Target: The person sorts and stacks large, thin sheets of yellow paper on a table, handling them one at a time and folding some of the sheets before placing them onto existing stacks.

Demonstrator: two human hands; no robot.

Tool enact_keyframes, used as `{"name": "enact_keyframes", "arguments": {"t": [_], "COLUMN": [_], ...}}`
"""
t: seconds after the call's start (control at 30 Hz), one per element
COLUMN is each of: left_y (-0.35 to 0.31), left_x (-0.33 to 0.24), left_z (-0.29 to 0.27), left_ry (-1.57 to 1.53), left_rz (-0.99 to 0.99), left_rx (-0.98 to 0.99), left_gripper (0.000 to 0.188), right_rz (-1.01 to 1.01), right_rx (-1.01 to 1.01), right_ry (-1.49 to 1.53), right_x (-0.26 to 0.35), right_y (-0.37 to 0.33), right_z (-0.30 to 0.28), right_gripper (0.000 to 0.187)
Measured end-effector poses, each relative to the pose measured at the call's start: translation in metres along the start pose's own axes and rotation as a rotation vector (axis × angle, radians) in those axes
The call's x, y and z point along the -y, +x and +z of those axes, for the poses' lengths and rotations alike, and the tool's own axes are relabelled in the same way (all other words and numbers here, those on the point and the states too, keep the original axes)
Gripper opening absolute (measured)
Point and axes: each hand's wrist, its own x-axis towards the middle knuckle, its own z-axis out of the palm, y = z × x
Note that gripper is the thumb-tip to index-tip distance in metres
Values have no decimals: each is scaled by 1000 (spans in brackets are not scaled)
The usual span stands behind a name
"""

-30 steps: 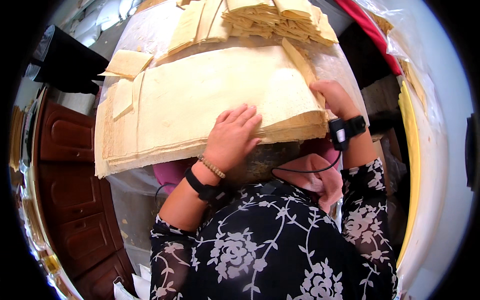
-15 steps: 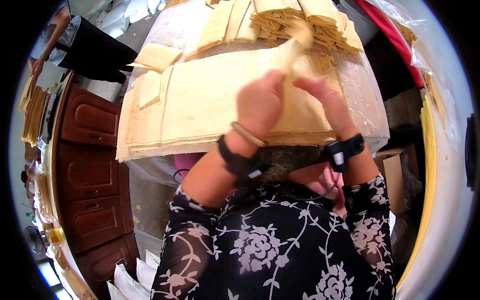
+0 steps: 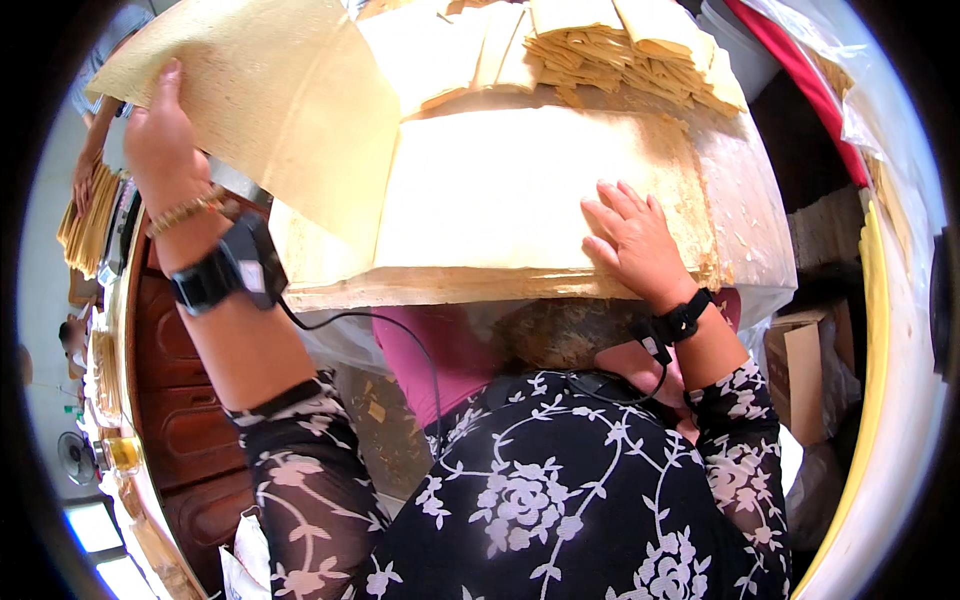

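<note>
A large, thin, pale-yellow sheet point(image 3: 300, 115) is raised and bent over at the upper left. My left hand point(image 3: 165, 145) is closed on its outer edge, thumb on top; the fingers beneath are hidden. The sheet's lower part still rests on a stack of similar sheets point(image 3: 510, 205), whose layered edges show at the near side. On the right part of that stack my right hand point(image 3: 632, 235) lies flat with its fingers apart, holding nothing. Each wrist has a black strapped device with a cable.
Folded yellow bundles point(image 3: 640, 50) are piled at the far side of the plastic-covered table point(image 3: 755, 225). Brown cabinets point(image 3: 180, 400) stand at left, where another person's hand point(image 3: 85, 180) touches upright yellow pieces point(image 3: 85, 225). A cardboard box point(image 3: 805, 375) sits low at right.
My hands were together above the stack, near a blurred yellow piece. Now the left has swung far left, lifting a sheet, and the right has come down flat on the stack.
</note>
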Motion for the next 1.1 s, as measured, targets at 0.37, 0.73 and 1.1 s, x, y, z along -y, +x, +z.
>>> {"name": "enact_keyframes", "arguments": {"t": [0.37,0.73,1.1], "left_y": [-55,-352,-311], "left_x": [-32,22,71], "left_z": [103,109,8], "left_ry": [742,169,454], "left_rz": [826,658,598], "left_rx": [451,1231,975], "left_gripper": [16,16,28], "right_rz": [134,732,1005], "right_rx": [16,-89,-583], "right_ry": [513,1743,1612], "right_x": [11,-26,-101], "right_y": [-6,-65,-96], "right_z": [-16,10,-24], "right_gripper": [57,42,33]}}
